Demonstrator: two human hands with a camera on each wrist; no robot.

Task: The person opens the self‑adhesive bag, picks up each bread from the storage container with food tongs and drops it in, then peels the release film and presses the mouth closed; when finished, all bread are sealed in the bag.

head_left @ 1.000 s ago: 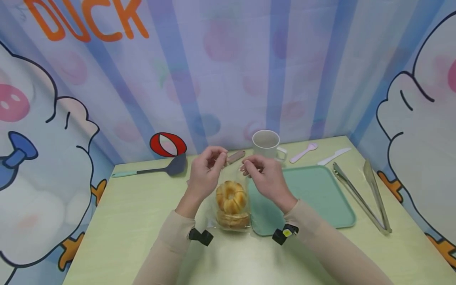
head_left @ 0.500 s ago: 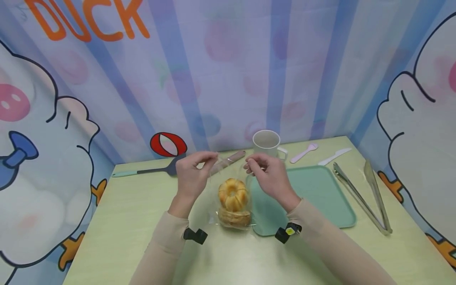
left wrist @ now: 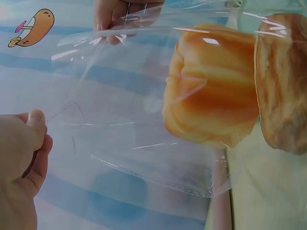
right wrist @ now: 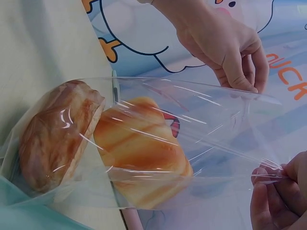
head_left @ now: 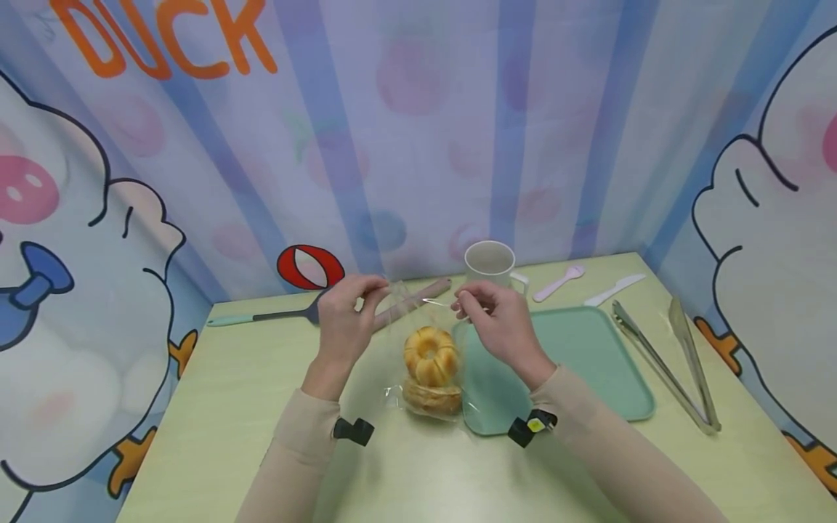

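A clear plastic bag (head_left: 418,319) stands on the table with two golden ring-shaped buns (head_left: 429,354) stacked inside, seen close in the left wrist view (left wrist: 216,86) and the right wrist view (right wrist: 139,153). My left hand (head_left: 366,294) pinches the left side of the bag's open mouth. My right hand (head_left: 467,303) pinches the right side. The mouth is stretched wide between them, above the buns. In the left wrist view my left hand (left wrist: 26,143) grips the film edge; in the right wrist view my right hand (right wrist: 276,189) holds its edge.
A mint tray (head_left: 588,363) lies just right of the bag. Metal tongs (head_left: 680,363) rest at the right. A white mug (head_left: 492,263), pink spoon (head_left: 557,282), white knife (head_left: 613,288) and a grey spatula (head_left: 275,315) sit along the back. A wooden handle (head_left: 408,301) lies behind the bag.
My left hand has moved left and my right hand slightly right, pulling the bag's mouth wider. The buns stay in place.
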